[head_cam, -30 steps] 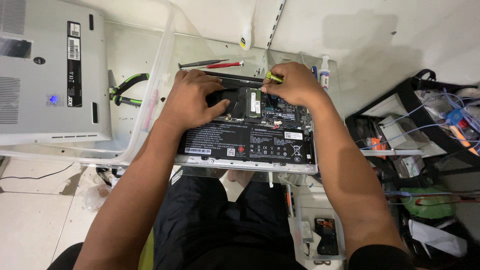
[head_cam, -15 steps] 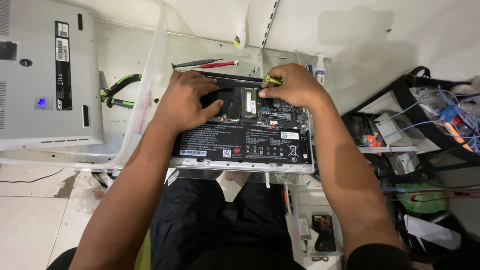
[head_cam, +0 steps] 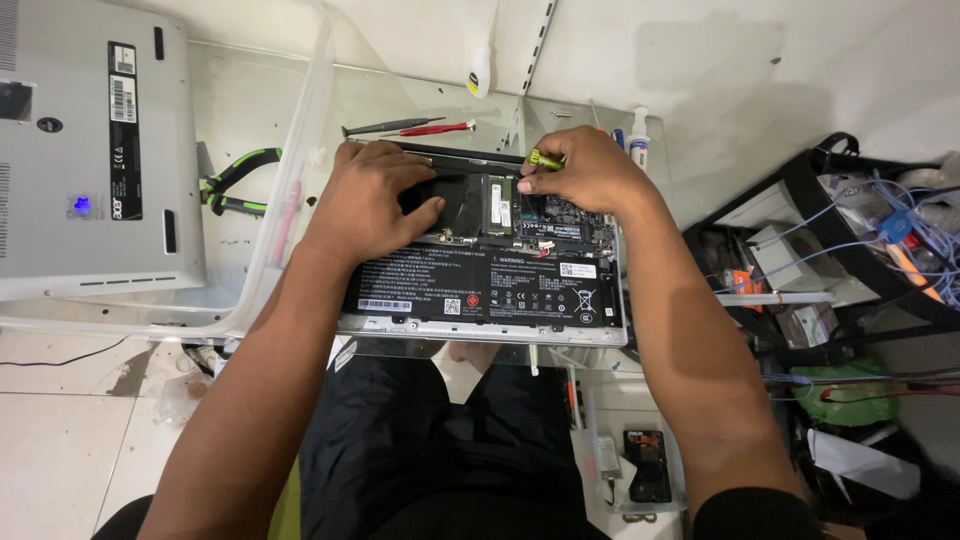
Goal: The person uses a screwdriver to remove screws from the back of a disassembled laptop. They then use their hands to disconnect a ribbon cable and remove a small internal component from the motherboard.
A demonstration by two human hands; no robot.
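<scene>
The person's right hand [head_cam: 590, 175] has its fingers curled tightly together, pinching a small yellow-green screwdriver [head_cam: 545, 159] by the handle, whose tip points down toward the upper edge of the opened laptop [head_cam: 490, 270]; the tip itself is hidden behind the fingers. The left hand [head_cam: 375, 205] lies flat on the laptop's upper left part, fingers loosely bent and close together, the thumb stretched out across the round black fan [head_cam: 455, 200], holding nothing. The laptop lies upside down with its bottom cover off, on a glass tabletop [head_cam: 400, 100] directly in front of the person, above the lap. Inside it a wide black battery [head_cam: 490, 290] with white printing fills the near half, a green memory module [head_cam: 501, 205] stands upright just right of the fan, and a dark circuit board [head_cam: 575, 215] runs beneath the right hand. Behind the left hand, a red-handled screwdriver [head_cam: 440, 128] and a black-handled screwdriver [head_cam: 385, 127] lie end to end on the glass. To the left, green-handled pliers [head_cam: 235, 180] rest beside the wall of a clear plastic bin [head_cam: 300, 150], and a grey computer [head_cam: 90, 150] lies back-up with a small blue light showing. A white bottle [head_cam: 639, 140] stands just beyond the right hand, near the wall. On the right, a black rack [head_cam: 830, 190] holds boxes and tangled blue wires [head_cam: 900, 220]. A phone [head_cam: 648, 465] lies low by the right forearm.
</scene>
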